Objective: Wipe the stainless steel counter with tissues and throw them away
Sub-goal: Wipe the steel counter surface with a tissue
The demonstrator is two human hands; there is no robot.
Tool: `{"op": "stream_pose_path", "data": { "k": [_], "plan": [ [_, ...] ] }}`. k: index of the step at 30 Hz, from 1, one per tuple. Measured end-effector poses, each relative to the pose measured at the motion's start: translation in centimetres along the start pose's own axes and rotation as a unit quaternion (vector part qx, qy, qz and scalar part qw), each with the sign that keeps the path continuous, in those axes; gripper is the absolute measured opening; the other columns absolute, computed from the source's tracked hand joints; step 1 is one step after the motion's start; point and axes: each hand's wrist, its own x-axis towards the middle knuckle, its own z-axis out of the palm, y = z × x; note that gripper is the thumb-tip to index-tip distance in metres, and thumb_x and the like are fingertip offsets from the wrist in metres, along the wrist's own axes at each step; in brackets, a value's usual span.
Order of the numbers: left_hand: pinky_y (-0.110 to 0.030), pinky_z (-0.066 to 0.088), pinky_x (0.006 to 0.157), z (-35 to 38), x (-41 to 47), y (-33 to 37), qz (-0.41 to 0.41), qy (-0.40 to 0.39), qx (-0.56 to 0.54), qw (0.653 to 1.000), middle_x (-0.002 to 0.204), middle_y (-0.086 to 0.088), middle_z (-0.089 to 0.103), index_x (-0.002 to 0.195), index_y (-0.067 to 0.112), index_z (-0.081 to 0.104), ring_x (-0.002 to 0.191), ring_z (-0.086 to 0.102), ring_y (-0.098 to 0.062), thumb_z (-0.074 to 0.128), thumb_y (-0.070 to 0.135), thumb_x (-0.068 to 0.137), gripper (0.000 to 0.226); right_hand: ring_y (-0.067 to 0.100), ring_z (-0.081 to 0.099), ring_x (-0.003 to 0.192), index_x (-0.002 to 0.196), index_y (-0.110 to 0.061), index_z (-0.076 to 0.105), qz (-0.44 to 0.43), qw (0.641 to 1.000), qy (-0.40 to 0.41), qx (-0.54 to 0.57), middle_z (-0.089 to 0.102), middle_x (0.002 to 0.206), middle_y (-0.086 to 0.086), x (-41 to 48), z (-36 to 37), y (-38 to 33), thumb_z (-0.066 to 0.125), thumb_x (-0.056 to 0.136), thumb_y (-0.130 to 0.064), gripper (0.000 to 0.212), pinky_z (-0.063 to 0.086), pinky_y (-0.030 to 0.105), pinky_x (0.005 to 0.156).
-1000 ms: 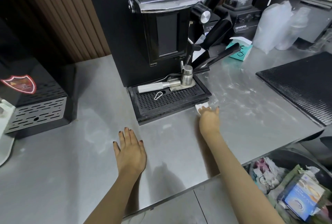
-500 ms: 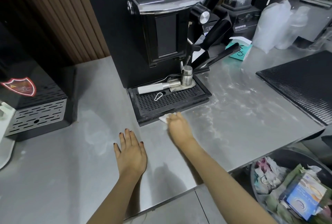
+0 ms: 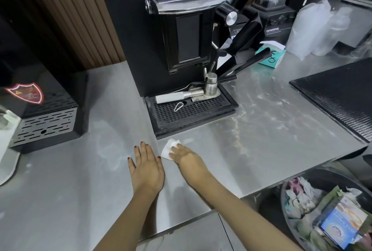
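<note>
My right hand presses a small white tissue flat on the stainless steel counter, just in front of the drip tray's left corner. Only the tissue's far left part shows beyond my fingers. Right beside it, my left hand rests palm down on the counter with fingers spread, holding nothing. A black trash bin full of crumpled paper and packaging stands below the counter's edge at the lower right.
A black coffee grinder with a perforated drip tray stands behind my hands. A black machine sits at the left. A black mat, a blender and plastic bags are to the right.
My right hand has slid the tissue leftward along the front of the drip tray, from its right corner to beside my left hand. The left hand has stayed put.
</note>
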Motion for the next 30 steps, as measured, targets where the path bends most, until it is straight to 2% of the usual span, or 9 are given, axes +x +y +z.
{"op": "stream_pose_path", "data": {
  "k": [4, 9, 12, 15, 17, 19, 23, 27, 30],
  "plan": [
    [-0.044, 0.002, 0.117, 0.0, 0.0, 0.0, 0.000, -0.003, -0.005, 1.000, 0.157, -0.003, -0.003, 0.148, 0.012, 0.003, 0.144, -0.007, -0.021, 0.013, 0.033, 0.098, 0.056, 0.012, 0.046, 0.119, 0.123, -0.012, 0.053, 0.087, 0.994, 0.050, -0.032, 0.050, 0.130, 0.003, 1.7, -1.3, 6.2, 0.034, 0.093, -0.004, 0.037, 0.033, 0.026, 0.104],
    [-0.044, 0.002, 0.117, 0.0, 0.0, -0.1, 0.000, -0.001, -0.004, 1.000, 0.157, -0.003, -0.003, 0.148, 0.012, 0.003, 0.144, -0.008, -0.021, 0.012, 0.033, 0.098, 0.055, 0.031, 0.055, 0.108, 0.108, -0.002, 0.059, 0.323, 0.940, 0.113, 0.000, 0.058, 0.115, 0.016, -0.8, -7.1, 12.3, 0.041, 0.089, 0.002, 0.027, 0.043, 0.036, 0.090],
    [-0.044, 0.003, 0.117, 0.1, 0.0, -0.1, 0.001, 0.003, -0.003, 1.000, 0.157, -0.003, -0.002, 0.148, 0.011, 0.004, 0.144, -0.006, -0.021, 0.013, 0.033, 0.098, 0.055, 0.030, 0.063, 0.098, 0.098, -0.004, 0.069, 0.239, 0.963, 0.123, 0.035, 0.069, 0.104, 0.017, -3.3, -4.2, 6.9, 0.046, 0.082, 0.004, 0.029, 0.052, 0.036, 0.084],
    [-0.044, 0.002, 0.116, 0.2, 0.1, -0.1, 0.001, 0.001, -0.008, 1.000, 0.157, -0.003, -0.001, 0.148, 0.011, 0.004, 0.144, -0.006, -0.021, 0.014, 0.032, 0.098, 0.055, 0.025, 0.036, 0.132, 0.117, -0.015, 0.061, 0.027, 0.999, 0.008, 0.027, 0.053, 0.135, 0.008, -7.2, 0.6, -0.7, 0.039, 0.082, -0.003, 0.043, 0.034, 0.028, 0.107],
    [-0.045, 0.001, 0.116, 0.2, 0.2, -0.1, 0.004, -0.002, -0.009, 1.000, 0.157, -0.003, -0.001, 0.148, 0.011, 0.004, 0.144, -0.006, -0.021, 0.014, 0.032, 0.098, 0.055, 0.014, 0.050, 0.125, 0.111, -0.022, 0.067, -0.019, 1.000, 0.005, 0.014, 0.060, 0.129, -0.004, -10.4, 1.6, -4.6, 0.037, 0.074, -0.004, 0.051, 0.040, 0.023, 0.103],
    [-0.045, 0.001, 0.116, 0.2, 0.1, -0.2, 0.004, -0.007, -0.009, 1.000, 0.157, -0.003, -0.002, 0.148, 0.011, 0.004, 0.144, -0.007, -0.021, 0.014, 0.032, 0.098, 0.055, 0.009, 0.061, 0.111, 0.100, -0.026, 0.072, -0.005, 0.998, 0.056, 0.010, 0.067, 0.115, -0.010, -11.6, 0.5, -6.4, 0.037, 0.068, -0.009, 0.050, 0.045, 0.018, 0.095],
    [-0.045, 0.002, 0.116, 0.1, 0.1, -0.3, 0.008, -0.007, -0.008, 1.000, 0.157, -0.004, -0.001, 0.148, 0.010, 0.004, 0.144, -0.006, -0.022, 0.014, 0.032, 0.098, 0.055, 0.017, 0.052, 0.123, 0.118, -0.026, 0.060, 0.130, 0.988, 0.028, -0.076, 0.058, 0.130, 0.000, -8.6, 0.3, 0.9, 0.049, 0.065, 0.001, 0.061, 0.042, 0.024, 0.100],
    [-0.046, 0.002, 0.116, 0.1, 0.0, -0.3, 0.010, -0.008, -0.011, 1.000, 0.157, -0.004, -0.001, 0.148, 0.010, 0.004, 0.144, -0.005, -0.022, 0.014, 0.032, 0.098, 0.055, 0.029, 0.040, 0.133, 0.129, -0.014, 0.053, 0.240, 0.961, 0.108, -0.088, 0.047, 0.141, 0.011, -9.3, -4.4, 6.4, 0.026, 0.083, 0.000, 0.055, 0.029, 0.030, 0.110],
    [-0.046, 0.002, 0.116, 0.2, 0.0, -0.4, 0.010, -0.009, -0.014, 1.000, 0.157, -0.004, -0.001, 0.148, 0.009, 0.004, 0.144, -0.005, -0.022, 0.015, 0.032, 0.098, 0.056, 0.028, 0.030, 0.136, 0.135, -0.008, 0.043, 0.313, 0.941, 0.125, -0.028, 0.035, 0.147, 0.012, -9.9, -5.8, 4.4, 0.033, 0.090, 0.005, 0.048, 0.028, 0.037, 0.110]
  ]
}}
